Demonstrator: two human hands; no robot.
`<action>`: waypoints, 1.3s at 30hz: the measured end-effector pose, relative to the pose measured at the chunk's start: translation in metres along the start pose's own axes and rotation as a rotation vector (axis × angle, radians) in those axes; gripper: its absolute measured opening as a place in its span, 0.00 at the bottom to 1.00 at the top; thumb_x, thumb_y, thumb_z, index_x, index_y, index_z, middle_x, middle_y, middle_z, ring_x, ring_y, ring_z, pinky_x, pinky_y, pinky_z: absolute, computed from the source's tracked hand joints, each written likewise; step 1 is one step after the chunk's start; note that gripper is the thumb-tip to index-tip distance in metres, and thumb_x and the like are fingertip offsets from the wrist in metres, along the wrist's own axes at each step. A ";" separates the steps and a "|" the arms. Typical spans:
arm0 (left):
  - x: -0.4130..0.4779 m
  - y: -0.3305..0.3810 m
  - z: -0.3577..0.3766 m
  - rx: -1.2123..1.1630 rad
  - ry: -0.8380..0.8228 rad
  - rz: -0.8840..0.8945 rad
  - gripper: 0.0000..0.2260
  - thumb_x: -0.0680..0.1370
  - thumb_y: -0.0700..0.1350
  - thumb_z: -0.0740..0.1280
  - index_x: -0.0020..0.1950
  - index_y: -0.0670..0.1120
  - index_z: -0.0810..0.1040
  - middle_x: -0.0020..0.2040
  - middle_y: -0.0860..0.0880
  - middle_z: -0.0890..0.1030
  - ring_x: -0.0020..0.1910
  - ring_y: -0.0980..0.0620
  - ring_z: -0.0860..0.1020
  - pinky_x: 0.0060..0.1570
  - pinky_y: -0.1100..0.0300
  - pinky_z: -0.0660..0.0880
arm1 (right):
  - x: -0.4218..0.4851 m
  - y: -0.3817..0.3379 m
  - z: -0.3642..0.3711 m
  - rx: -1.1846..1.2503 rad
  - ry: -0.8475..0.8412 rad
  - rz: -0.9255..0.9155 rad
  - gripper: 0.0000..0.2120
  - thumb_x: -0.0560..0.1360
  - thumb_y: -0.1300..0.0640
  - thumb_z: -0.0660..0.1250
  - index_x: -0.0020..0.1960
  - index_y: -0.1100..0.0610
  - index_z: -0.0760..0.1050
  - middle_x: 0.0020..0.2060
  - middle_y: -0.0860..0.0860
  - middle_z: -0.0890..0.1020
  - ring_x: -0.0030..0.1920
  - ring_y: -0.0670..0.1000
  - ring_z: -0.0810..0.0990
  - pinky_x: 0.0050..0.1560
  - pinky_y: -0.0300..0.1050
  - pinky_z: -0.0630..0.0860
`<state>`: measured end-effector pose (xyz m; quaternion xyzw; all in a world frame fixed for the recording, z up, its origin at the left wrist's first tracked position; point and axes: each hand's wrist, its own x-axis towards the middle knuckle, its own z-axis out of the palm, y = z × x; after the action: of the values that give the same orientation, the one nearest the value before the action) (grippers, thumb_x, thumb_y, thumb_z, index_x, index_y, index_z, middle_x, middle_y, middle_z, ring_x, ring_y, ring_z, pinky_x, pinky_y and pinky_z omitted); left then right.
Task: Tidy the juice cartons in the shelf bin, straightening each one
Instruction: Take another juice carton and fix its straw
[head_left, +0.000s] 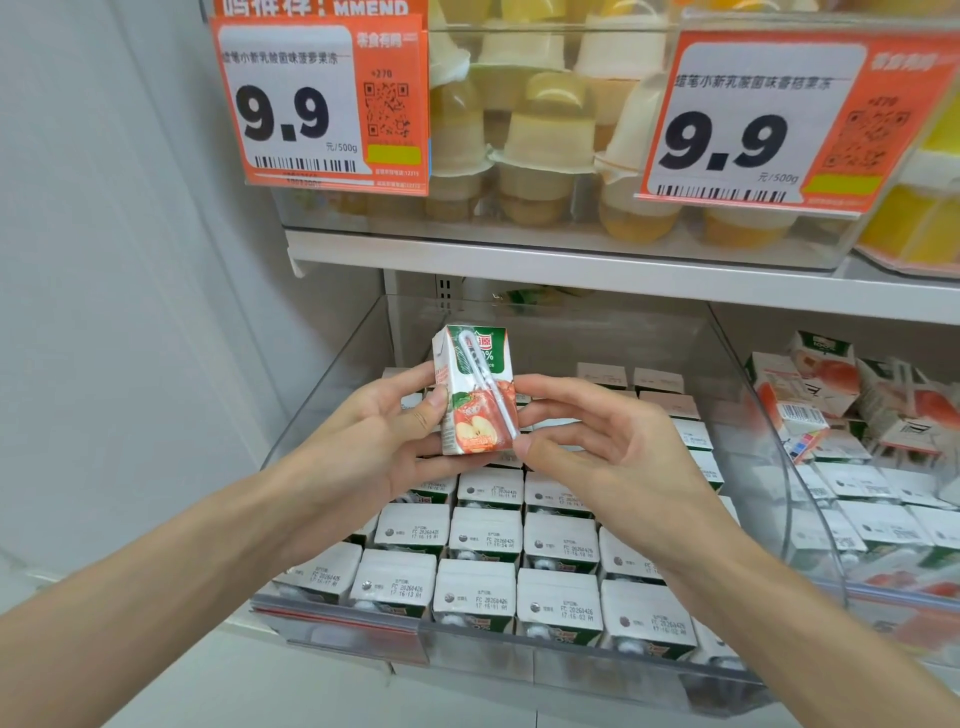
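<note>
Above clear shelf bin (332, 384), apple juice carton (475, 389) upright, straw facing camera. Left hand (379, 441) grips its left side; right hand (597, 441) pinches right edge. Carton rows (483, 540) below.

Top sign (322, 7) cropped by pic edge; fronts of binned cartons (484, 536) hidden.

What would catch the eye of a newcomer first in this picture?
Probably the juice carton with an apple on it, held upright in the middle by the left hand and the right hand. Next come the two orange price signs reading 9.9 on the upper shelf, and the rows of cartons in the clear bin below.
</note>
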<state>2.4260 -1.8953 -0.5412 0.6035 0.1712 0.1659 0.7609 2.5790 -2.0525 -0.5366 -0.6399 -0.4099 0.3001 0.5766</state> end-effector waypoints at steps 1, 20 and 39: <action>0.000 0.000 0.000 0.005 0.008 0.002 0.19 0.86 0.43 0.60 0.78 0.48 0.71 0.67 0.41 0.83 0.66 0.40 0.82 0.68 0.49 0.78 | 0.000 0.000 0.000 -0.008 0.005 0.007 0.17 0.79 0.60 0.75 0.61 0.41 0.83 0.52 0.42 0.87 0.51 0.42 0.86 0.52 0.37 0.83; 0.001 -0.001 -0.002 -0.014 -0.004 -0.017 0.19 0.85 0.43 0.61 0.76 0.45 0.74 0.67 0.42 0.84 0.67 0.42 0.82 0.68 0.49 0.77 | -0.001 -0.004 0.000 -0.025 0.001 0.026 0.16 0.80 0.60 0.73 0.60 0.39 0.84 0.52 0.41 0.87 0.52 0.41 0.86 0.57 0.43 0.83; -0.003 0.003 0.010 0.042 0.132 -0.037 0.24 0.76 0.49 0.71 0.70 0.42 0.76 0.60 0.42 0.87 0.60 0.42 0.86 0.58 0.50 0.84 | -0.001 -0.003 0.001 -0.041 -0.015 0.006 0.12 0.78 0.41 0.71 0.61 0.39 0.84 0.56 0.36 0.86 0.58 0.38 0.84 0.61 0.44 0.80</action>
<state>2.4276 -1.9044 -0.5363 0.6040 0.2355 0.1878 0.7379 2.5771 -2.0527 -0.5343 -0.6504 -0.4184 0.2982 0.5595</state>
